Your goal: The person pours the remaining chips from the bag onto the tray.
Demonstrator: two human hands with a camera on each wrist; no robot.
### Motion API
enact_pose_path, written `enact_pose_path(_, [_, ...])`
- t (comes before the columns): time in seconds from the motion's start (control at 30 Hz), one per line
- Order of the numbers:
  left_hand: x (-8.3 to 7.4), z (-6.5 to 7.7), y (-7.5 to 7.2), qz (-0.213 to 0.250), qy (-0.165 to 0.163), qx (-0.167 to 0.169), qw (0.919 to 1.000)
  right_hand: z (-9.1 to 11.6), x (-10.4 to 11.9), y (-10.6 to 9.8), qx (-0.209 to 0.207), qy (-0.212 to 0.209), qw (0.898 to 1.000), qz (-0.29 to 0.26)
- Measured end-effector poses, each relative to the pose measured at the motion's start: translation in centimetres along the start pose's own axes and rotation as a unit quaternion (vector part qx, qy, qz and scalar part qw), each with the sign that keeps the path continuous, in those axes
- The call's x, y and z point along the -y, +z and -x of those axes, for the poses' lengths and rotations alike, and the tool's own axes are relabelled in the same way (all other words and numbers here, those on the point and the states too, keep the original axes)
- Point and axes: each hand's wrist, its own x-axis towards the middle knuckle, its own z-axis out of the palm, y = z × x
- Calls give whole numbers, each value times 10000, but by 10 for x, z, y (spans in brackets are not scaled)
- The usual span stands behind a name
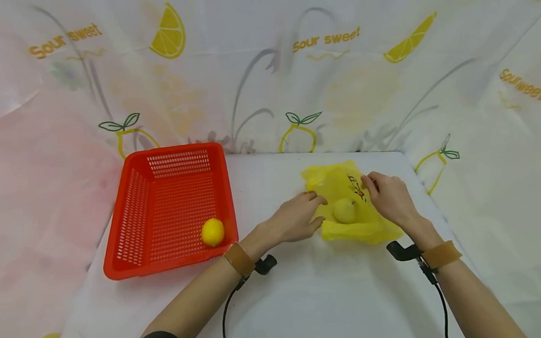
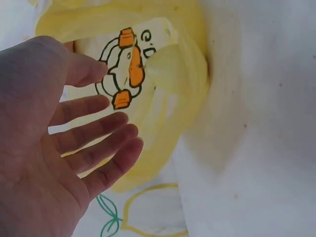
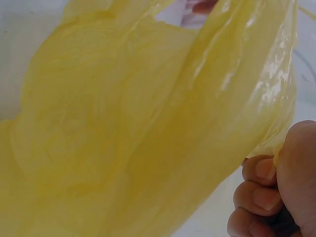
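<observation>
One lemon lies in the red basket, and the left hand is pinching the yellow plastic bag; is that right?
Wrong hand: the right hand pinches the yellow plastic bag, as the right wrist view shows. One lemon lies in the red basket.

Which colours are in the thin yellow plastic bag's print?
Print: black lines with orange patches; clearest in left wrist view.

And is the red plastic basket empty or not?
Not empty: one lemon sits inside the red plastic basket, in its near right corner.
</observation>
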Motion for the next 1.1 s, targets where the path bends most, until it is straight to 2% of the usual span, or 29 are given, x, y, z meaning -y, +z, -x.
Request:
enact_pose_path(0.27, [11, 26, -7, -269, 200, -426, 9985, -1, 0, 1, 87, 151, 9998, -41])
enact_pose_path(0.37, [13, 35, -13, -317, 175, -548, 9978, -3, 1, 2, 108, 174, 9998, -84])
enact_pose_path(0.5, [18, 50, -25, -380, 42, -666, 9970, -7, 2, 3, 121, 167, 9997, -123])
enact_pose_path(0.67, [28, 71, -47, -532, -68, -908, 9944, -12, 5, 4, 159, 159, 9996, -198])
enact_pose_path(0.87, [47, 99, -73, -677, -410, -1262, 9888, -17, 10, 4, 194, 188, 9994, -211])
enact_pose_path(1.1, [71, 131, -96, -458, -974, -1528, 9824, -19, 14, 2, 214, 180, 9996, -67])
